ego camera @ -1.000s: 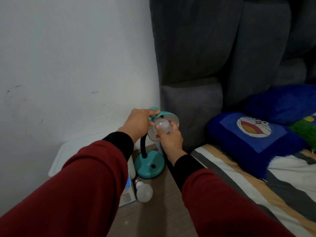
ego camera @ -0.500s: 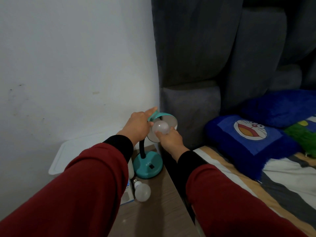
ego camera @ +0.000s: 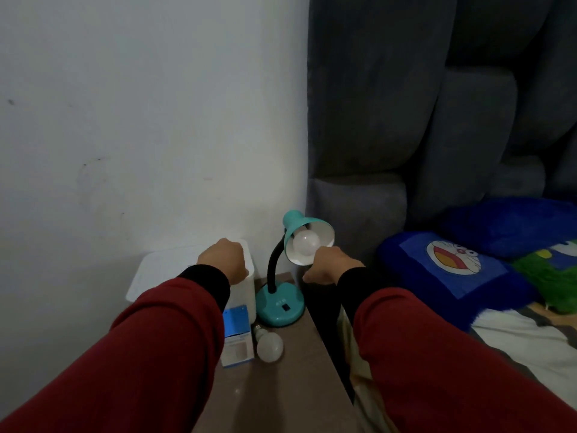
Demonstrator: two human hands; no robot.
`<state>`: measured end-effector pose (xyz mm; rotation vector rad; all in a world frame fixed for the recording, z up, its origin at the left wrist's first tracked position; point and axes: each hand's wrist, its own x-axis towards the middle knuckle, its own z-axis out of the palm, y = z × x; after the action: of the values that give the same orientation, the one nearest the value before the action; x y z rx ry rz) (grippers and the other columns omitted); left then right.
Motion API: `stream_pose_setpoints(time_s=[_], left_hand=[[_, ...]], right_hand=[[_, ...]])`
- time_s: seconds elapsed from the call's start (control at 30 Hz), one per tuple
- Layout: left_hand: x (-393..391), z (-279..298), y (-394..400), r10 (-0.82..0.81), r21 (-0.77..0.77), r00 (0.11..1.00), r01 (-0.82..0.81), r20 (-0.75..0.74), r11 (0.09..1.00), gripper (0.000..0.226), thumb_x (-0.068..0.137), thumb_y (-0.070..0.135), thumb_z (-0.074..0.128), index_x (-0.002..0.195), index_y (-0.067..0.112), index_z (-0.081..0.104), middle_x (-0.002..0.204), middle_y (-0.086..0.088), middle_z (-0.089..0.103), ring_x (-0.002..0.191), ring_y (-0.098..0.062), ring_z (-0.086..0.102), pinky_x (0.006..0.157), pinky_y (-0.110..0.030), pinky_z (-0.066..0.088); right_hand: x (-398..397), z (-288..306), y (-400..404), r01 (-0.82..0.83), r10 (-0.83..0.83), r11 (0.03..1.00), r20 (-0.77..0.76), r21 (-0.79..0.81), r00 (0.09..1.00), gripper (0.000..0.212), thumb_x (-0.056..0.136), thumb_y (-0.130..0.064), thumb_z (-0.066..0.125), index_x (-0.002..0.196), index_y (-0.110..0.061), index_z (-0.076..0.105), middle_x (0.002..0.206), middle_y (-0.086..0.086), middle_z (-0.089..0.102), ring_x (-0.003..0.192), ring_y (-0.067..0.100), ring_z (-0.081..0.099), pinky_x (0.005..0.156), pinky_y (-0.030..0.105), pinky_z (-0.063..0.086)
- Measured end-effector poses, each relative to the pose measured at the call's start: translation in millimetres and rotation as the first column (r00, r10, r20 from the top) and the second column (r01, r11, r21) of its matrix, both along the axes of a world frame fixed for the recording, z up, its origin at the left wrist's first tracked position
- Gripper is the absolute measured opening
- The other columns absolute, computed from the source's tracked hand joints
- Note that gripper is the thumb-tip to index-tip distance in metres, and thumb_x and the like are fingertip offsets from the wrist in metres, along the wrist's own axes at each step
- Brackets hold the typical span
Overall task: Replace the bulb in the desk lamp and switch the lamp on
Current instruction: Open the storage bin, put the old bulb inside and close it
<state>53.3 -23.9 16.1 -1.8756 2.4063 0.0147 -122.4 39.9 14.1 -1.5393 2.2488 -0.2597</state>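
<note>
Bulb [ego camera: 307, 244] seated in lamp [ego camera: 282, 278] shade, unlit. Hands, left [ego camera: 222, 264] and right [ego camera: 324, 265], loosely curled, empty, clear of lamp, presumably for switch [ego camera: 285, 307]. Spare bulb [ego camera: 269, 346] on desk [ego camera: 281, 385].

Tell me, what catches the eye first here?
The teal desk lamp on the wooden bedside table, a white bulb seated in its shade, unlit. Both hands, left hand and right hand, hang just off it, holding nothing. A spare bulb lies by the lamp's base.
</note>
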Motion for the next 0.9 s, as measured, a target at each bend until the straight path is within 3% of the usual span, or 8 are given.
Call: stream_pose_setpoints(time_s=[0.3, 0.43, 0.57, 0.7, 0.77, 0.83, 0.9], left_hand=[[82, 29, 25, 0.167, -0.052, 0.986, -0.166, 0.023, 0.985, 0.042, 0.091, 0.032, 0.054, 0.121, 0.002, 0.055, 0.13, -0.016, 0.052, 0.117, -0.028, 0.055, 0.091, -0.031, 0.047], [123, 36, 31, 0.238, -0.058, 0.971, -0.238, -0.002, 0.969, 0.042, 0.091, 0.031, 0.055, 0.121, 0.001, 0.055, 0.129, -0.016, 0.051, 0.114, -0.029, 0.057, 0.089, -0.031, 0.048], [155, 32, 33, 0.293, -0.044, 0.956, -0.294, -0.028, 0.955, 0.042, 0.091, 0.029, 0.056, 0.122, 0.002, 0.055, 0.13, -0.016, 0.052, 0.114, -0.03, 0.058, 0.089, -0.031, 0.048], [177, 16, 23, 0.305, -0.003, 0.951, -0.306, -0.045, 0.952, 0.047, 0.09, 0.033, 0.055, 0.127, 0.003, 0.053, 0.131, -0.015, 0.052, 0.117, -0.029, 0.055, 0.092, -0.031, 0.047], [184, 3, 13, 0.3, 0.024, 0.951, -0.299, -0.075, 0.954, 0.054, 0.09, 0.038, 0.055, 0.132, 0.005, 0.049, 0.136, -0.014, 0.05, 0.123, -0.029, 0.051, 0.098, -0.033, 0.044], [188, -12, 2, 0.306, 0.063, 0.941, -0.3, -0.143, 0.952, 0.062, 0.089, 0.042, 0.055, 0.138, 0.006, 0.044, 0.14, -0.014, 0.047, 0.127, -0.029, 0.048, 0.101, -0.033, 0.042], [189, -27, -9, 0.294, 0.09, 0.927, -0.28, -0.232, 0.956, 0.07, 0.088, 0.045, 0.057, 0.143, 0.008, 0.034, 0.144, -0.015, 0.043, 0.13, -0.031, 0.045, 0.103, -0.034, 0.04]], right_hand=[[49, 33, 10, -0.157, 0.165, 0.986, -0.198, 0.056, 0.966, 0.061, 0.085, -0.031, 0.067, 0.135, -0.003, 0.045, 0.138, 0.012, 0.05, 0.127, 0.029, 0.05, 0.101, 0.033, 0.042], [75, 42, 9, -0.25, 0.256, 0.966, -0.261, 0.059, 0.931, 0.045, 0.088, -0.032, 0.062, 0.124, -0.005, 0.058, 0.13, 0.011, 0.059, 0.119, 0.027, 0.056, 0.091, 0.03, 0.045], [98, 38, -1, -0.3, 0.304, 0.952, -0.29, 0.058, 0.908, 0.042, 0.087, -0.034, 0.062, 0.117, -0.005, 0.06, 0.126, 0.013, 0.061, 0.113, 0.029, 0.059, 0.079, 0.029, 0.042], [114, 22, -25, -0.334, 0.329, 0.942, -0.282, 0.033, 0.901, 0.033, 0.088, -0.035, 0.058, 0.102, -0.005, 0.061, 0.121, 0.014, 0.062, 0.092, 0.026, 0.054, 0.076, 0.03, 0.043], [119, 11, -36, -0.347, 0.341, 0.937, -0.265, 0.025, 0.902, 0.048, 0.091, -0.039, 0.053, 0.121, -0.001, 0.056, 0.131, 0.015, 0.057, 0.109, 0.028, 0.055, 0.088, 0.033, 0.045], [121, -1, -45, -0.363, 0.357, 0.932, -0.225, 0.013, 0.907, 0.062, 0.092, -0.043, 0.052, 0.141, -0.005, 0.041, 0.144, 0.014, 0.046, 0.131, 0.029, 0.043, 0.105, 0.036, 0.037], [121, -17, -55, -0.366, 0.357, 0.93, -0.167, -0.026, 0.919, 0.071, 0.091, -0.045, 0.054, 0.147, -0.012, 0.029, 0.149, 0.015, 0.038, 0.137, 0.029, 0.036, 0.11, 0.037, 0.032]])
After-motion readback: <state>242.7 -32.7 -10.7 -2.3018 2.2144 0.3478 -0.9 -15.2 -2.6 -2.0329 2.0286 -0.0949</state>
